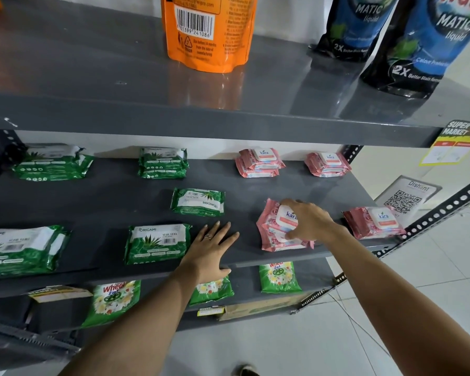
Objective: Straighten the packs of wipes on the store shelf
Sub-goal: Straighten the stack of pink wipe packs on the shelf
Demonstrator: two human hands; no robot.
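Observation:
On the grey middle shelf lie green Origami wipe packs and pink Kara wipe packs. My right hand grips a stack of pink packs near the front edge; the stack sits skewed. My left hand rests flat and open on the shelf front, beside a green pack. A single green pack lies turned around mid-shelf. Green stacks and pink stacks line the back. Another pink pack is at the front right, and a green pack at the front left.
The shelf above holds an orange pouch and two blue-black detergent pouches. The shelf below carries green Wheel sachets. A perforated metal upright and a QR sign stand at the right, over white floor tiles.

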